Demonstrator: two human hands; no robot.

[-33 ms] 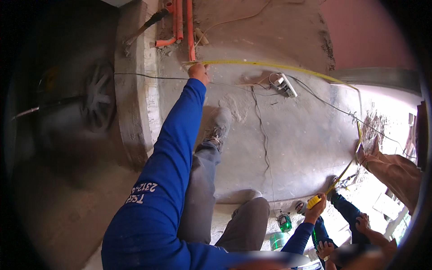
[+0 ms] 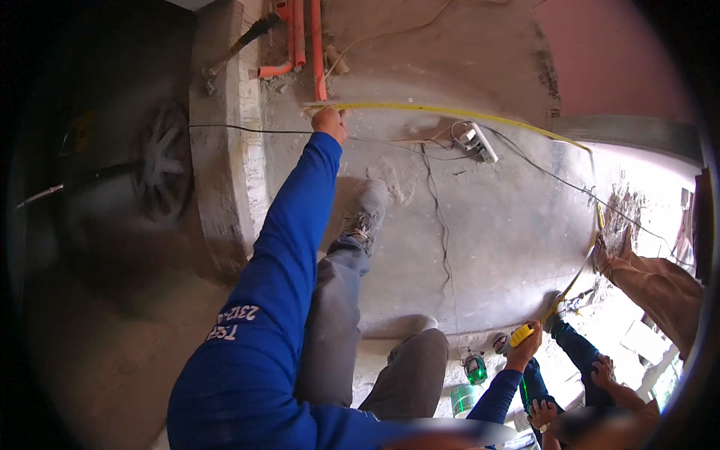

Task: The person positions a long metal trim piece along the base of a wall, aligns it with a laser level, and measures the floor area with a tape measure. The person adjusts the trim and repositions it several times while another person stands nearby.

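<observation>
My left hand (image 2: 328, 121) reaches far forward in a blue sleeve, fingers closed on the end of a yellow tape measure blade (image 2: 442, 111). This end lies on the concrete floor, just below the open end of an upright orange pipe (image 2: 319, 52). From there the blade runs to the right, bends at the far right, and comes back toward me beside a bare foot. At the lower right my right hand (image 2: 529, 349) grips the yellow tape measure case (image 2: 520, 335).
A white power strip (image 2: 478, 142) with dark cords lies mid-floor. A hammer-like tool (image 2: 251, 36) leans by more orange pipes (image 2: 277, 71) and a concrete ledge (image 2: 221, 180). Green-lit devices (image 2: 475, 369), a person's bare leg (image 2: 660, 289) and another person's hands (image 2: 541, 412) are at right.
The tape blade's far-right bend has shifted slightly to the left. Both hands stay nearly in place, still on the tape measure.
</observation>
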